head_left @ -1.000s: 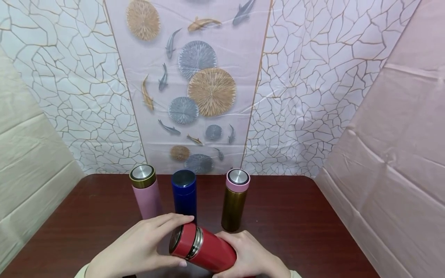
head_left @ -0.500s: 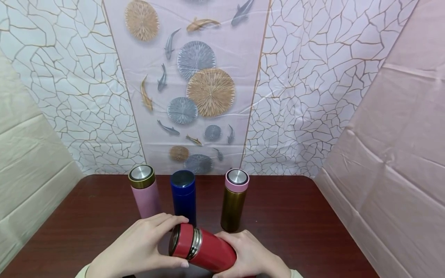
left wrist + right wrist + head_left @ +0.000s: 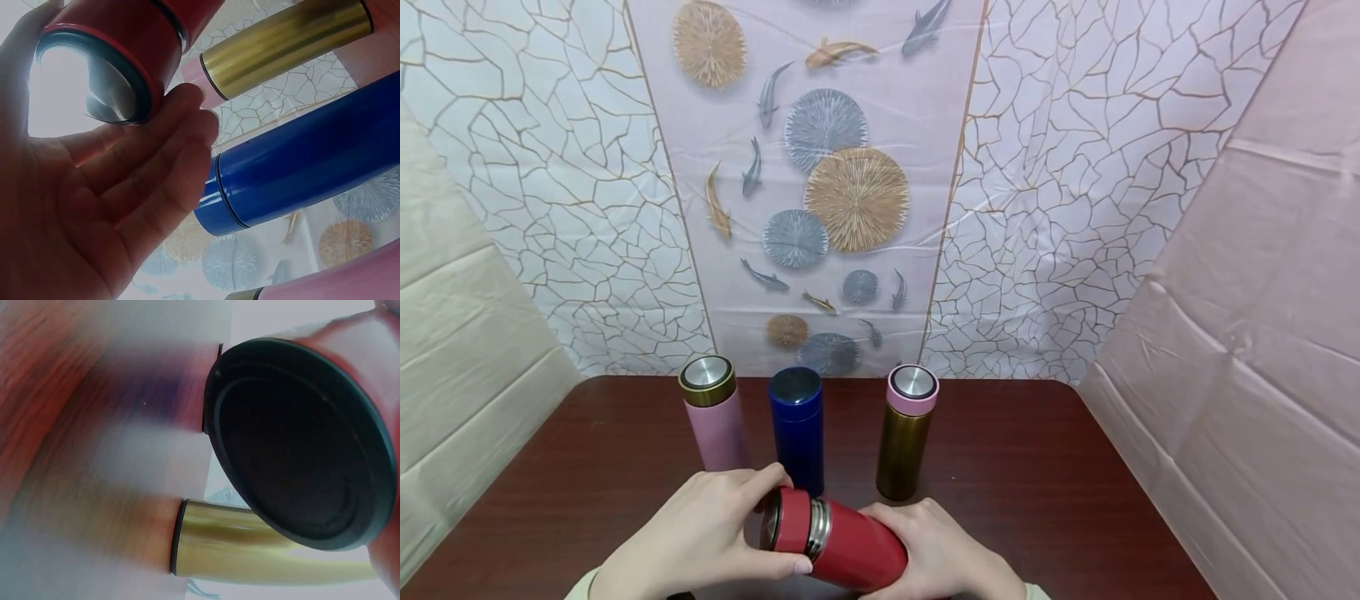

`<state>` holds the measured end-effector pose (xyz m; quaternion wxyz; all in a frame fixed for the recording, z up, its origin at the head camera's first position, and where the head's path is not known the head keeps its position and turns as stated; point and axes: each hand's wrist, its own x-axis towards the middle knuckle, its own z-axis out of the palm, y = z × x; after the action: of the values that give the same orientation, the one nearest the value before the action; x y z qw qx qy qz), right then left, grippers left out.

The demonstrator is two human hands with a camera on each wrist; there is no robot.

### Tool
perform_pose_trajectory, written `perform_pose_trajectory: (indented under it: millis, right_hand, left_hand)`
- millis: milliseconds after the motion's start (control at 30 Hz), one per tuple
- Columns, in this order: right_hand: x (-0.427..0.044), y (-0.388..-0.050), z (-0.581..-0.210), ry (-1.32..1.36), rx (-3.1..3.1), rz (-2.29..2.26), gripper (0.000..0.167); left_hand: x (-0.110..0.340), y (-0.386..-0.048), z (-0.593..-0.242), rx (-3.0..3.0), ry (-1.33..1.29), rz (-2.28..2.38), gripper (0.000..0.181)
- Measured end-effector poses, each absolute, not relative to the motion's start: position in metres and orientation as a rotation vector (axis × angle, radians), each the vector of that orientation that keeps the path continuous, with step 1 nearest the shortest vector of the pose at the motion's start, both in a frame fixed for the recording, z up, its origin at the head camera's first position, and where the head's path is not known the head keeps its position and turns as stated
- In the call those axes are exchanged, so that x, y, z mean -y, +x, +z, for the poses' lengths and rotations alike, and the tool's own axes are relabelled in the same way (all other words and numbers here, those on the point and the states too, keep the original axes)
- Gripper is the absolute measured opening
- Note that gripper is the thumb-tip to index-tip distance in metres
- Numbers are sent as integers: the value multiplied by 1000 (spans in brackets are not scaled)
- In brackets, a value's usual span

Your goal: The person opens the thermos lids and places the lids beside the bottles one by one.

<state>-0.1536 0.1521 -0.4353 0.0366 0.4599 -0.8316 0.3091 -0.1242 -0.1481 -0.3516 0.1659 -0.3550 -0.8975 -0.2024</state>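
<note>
A red bottle (image 3: 861, 550) is held tilted near the front of the table, its lid end pointing left. The left hand (image 3: 700, 529) grips the red lid (image 3: 793, 521) between thumb and fingers, and a silver ring shows between lid and body. The right hand (image 3: 936, 550) grips the bottle's lower body. In the left wrist view the left hand (image 3: 119, 187) has its fingers bent beside the lid's shiny top (image 3: 112, 87). The right wrist view shows the bottle's black base (image 3: 294, 444).
Upright behind the hands stand a pink bottle (image 3: 718, 433) with a gold lid, a blue bottle (image 3: 797, 442), and a gold bottle (image 3: 902, 450) with a pink lid. The dark red table (image 3: 1037, 467) meets patterned cloth (image 3: 1045, 250) at the back.
The left hand's fingers have shifted around the lid, with the upper fingertips now farther left. The bottle's lid end has dropped slightly and moved a little left.
</note>
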Motion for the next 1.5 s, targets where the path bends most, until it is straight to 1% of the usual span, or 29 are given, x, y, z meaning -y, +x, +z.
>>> perform_pose_trajectory:
  millis: [233, 300, 433, 533, 700, 900, 1033, 1200, 1500]
  right_hand:
    - [-152, -155, -437, 1406, 2548, 936, 59]
    - [-153, -155, -436, 1385, 2558, 949, 60]
    - [-155, -156, -435, 1344, 2609, 1067, 59]
    - [-155, -156, -435, 1344, 2620, 1124, 59]
    - [-156, -156, -435, 1353, 2617, 1122, 59]
    - [-157, -154, -434, 1339, 2652, 1136, 59]
    - [-157, -154, -434, 1340, 2651, 1111, 59]
    - [-157, -154, -435, 1346, 2634, 1022, 60]
    - [-158, -154, -437, 1390, 2598, 976, 58]
  left_hand:
    - [149, -125, -352, 2608, -986, -593, 56]
    - [150, -125, -352, 2594, -999, -600, 61]
    - [153, -125, -352, 2542, -1107, -636, 77]
    - [154, -125, -351, 2494, -1220, -686, 81]
    - [153, -126, -349, 2327, -1371, -671, 76]
    - [153, -126, -349, 2243, -1459, -697, 68]
    - [153, -124, -348, 2278, -1402, -675, 63]
    - [154, -122, -348, 2311, -1317, -615, 63]
    - [152, -121, -348, 2316, -1279, -590, 59]
